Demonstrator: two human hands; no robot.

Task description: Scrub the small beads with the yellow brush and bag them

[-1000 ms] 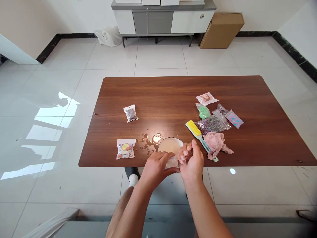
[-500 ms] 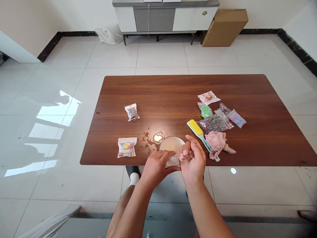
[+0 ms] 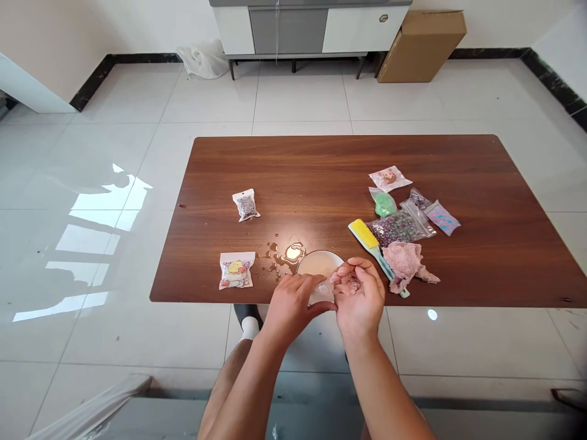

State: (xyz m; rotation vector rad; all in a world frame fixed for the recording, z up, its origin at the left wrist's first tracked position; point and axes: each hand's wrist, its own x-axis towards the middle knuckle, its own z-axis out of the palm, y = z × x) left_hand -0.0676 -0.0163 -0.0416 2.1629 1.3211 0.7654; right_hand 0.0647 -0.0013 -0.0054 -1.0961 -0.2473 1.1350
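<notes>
Close to the table's front edge, my left hand (image 3: pixel 296 300) is closed around a small clear plastic bag (image 3: pixel 323 292), its mouth turned toward my other palm. My right hand (image 3: pixel 362 302) lies palm up and cupped, fingers curled, with a small heap of clear, shiny beads (image 3: pixel 351 285) in it. Just behind both hands stands a round, pale bowl (image 3: pixel 316 261) with a dark rim, partly covered by them. Whether beads are still inside the bag I cannot tell.
Spilled water (image 3: pixel 284 253) spreads left of the bowl. A cartoon-printed packet (image 3: pixel 237 270) and a small bead packet (image 3: pixel 246 206) lie left. To the right are a yellow-bristled brush (image 3: pixel 367 235), a pink cloth (image 3: pixel 406 263), a bag of dark beads (image 3: pixel 398 226) and a green-filled bag (image 3: pixel 384 203).
My right hand has opened a little, its fingers uncurling so that more of the clear beads show. My left hand keeps hold of the bag. The view has shifted slightly.
</notes>
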